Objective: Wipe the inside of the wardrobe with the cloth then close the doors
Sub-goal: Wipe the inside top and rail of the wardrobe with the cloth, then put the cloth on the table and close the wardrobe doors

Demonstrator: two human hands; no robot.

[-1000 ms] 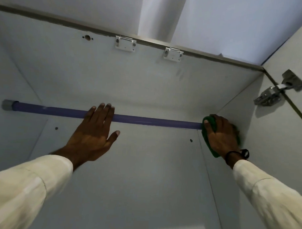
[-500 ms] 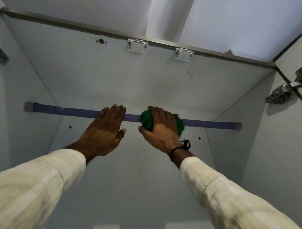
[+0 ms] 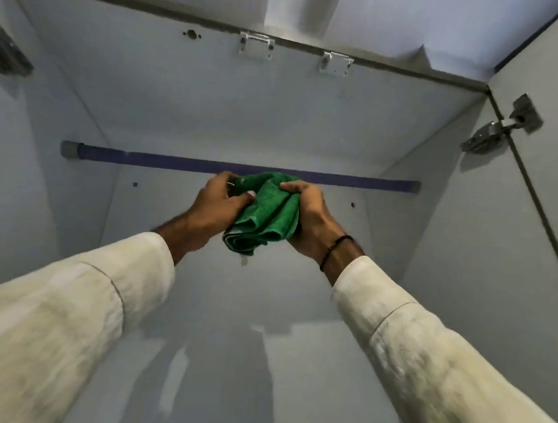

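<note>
cloth [image 3: 266, 215] bunched | gripped between left hand [image 3: 216, 206] and right hand [image 3: 309, 215]

- Views: one, head-worn, wide-angle; no second view, so no shared field.
- Position: at the open front of the wardrobe [image 3: 306, 117], inside its width, below its top panel.
- Facing: forward and tilted upward, into the upper interior; the ceiling [image 3: 436, 27] above the wardrobe shows along the upper edge.
- Framing: hanging rail [image 3: 178, 159] crosses mid-frame from side wall to side wall; door hinge [image 3: 495, 130] at the right edge; both sleeved forearms enter from the lower corners.
- Nearness: close; arms reach to frame centre, just before the rail.
- Distortion: straight panel edges splay outward toward the corners.
</note>
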